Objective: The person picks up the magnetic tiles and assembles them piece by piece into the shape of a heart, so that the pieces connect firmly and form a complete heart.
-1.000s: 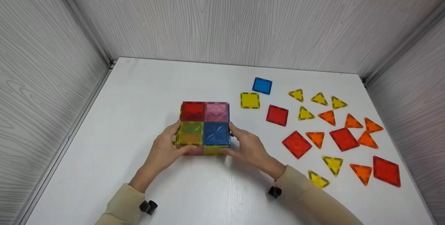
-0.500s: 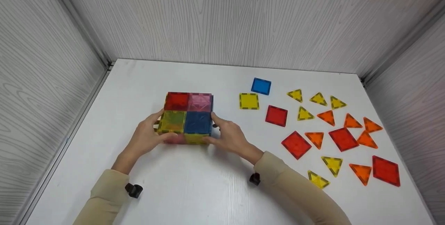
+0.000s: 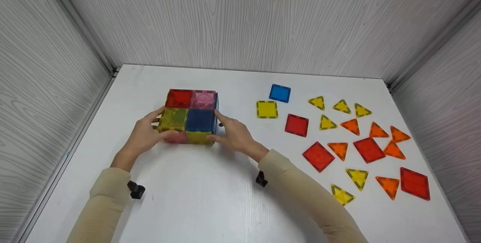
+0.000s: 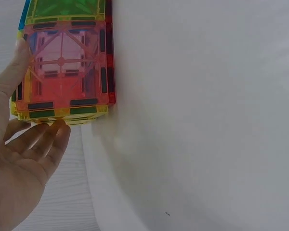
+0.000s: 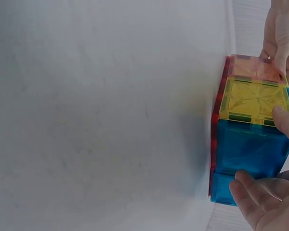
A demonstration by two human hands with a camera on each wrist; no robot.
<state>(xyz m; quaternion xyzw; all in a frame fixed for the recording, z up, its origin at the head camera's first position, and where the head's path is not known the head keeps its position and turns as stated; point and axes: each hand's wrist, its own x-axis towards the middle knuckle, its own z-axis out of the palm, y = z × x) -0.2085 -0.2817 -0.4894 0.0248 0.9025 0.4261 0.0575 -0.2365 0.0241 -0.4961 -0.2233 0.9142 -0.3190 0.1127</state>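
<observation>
A low box built from see-through magnetic tiles [image 3: 201, 119] is held between both hands at the left of the table. On top it shows red, pink, yellow and blue squares. My left hand [image 3: 142, 133] grips its left front corner, thumb on the pink front tile and fingers along the yellow left side. At the opposite corner my right hand [image 3: 237, 135] has its thumb on the yellow front tile [image 5: 255, 98], with fingers against the blue side tiles [image 5: 250, 149]. Red tiles line the underside, close over the table in the right wrist view.
Loose magnetic tiles lie flat on the right half of the white table [image 3: 195, 205]: a blue square [image 3: 280, 93], a yellow square [image 3: 267, 109], several red squares [image 3: 318, 156], and several yellow [image 3: 357, 178] and orange triangles [image 3: 388, 186]. Grey panels [image 3: 240, 21] wall the table's back and sides.
Both hands have carried the tile box to the left and toward the back of the table, keeping their grip. The loose tiles stay where they were.
</observation>
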